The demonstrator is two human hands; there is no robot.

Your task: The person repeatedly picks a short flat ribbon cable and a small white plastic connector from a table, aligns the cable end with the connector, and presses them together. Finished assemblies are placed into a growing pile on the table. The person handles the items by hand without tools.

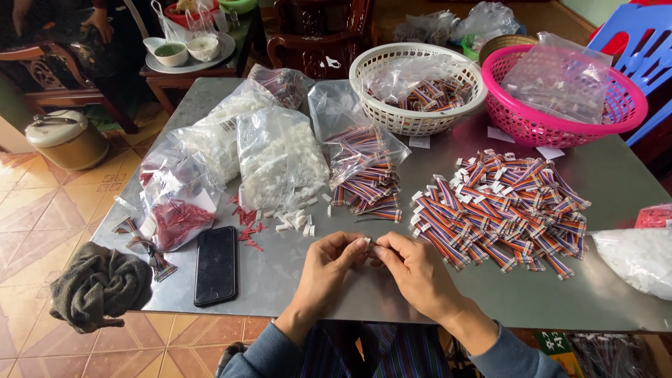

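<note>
Both hands meet close to me, just over the near edge of the metal counter (490, 294). My left hand (329, 266) and my right hand (413, 269) are curled in, and their fingertips pinch one small white connector (368, 243) between them. It is so tiny that I can only see a bit of it poking out.

I think the best way to do this bit is to hold the little piece steady with one hand and push gently with the other, keeping it straight so the thin wires do not bend. It helps to keep it up high where I can see it.

Just past my right hand lies a big pile of striped ribbon cables (500, 206), near enough to grab. A smaller bunch of cables (367, 189) spills from a clear bag ahead of me. A bag of white plastic housings (280, 164) sits near my left hand, and a black phone (215, 264) lies flat to the left.
</note>
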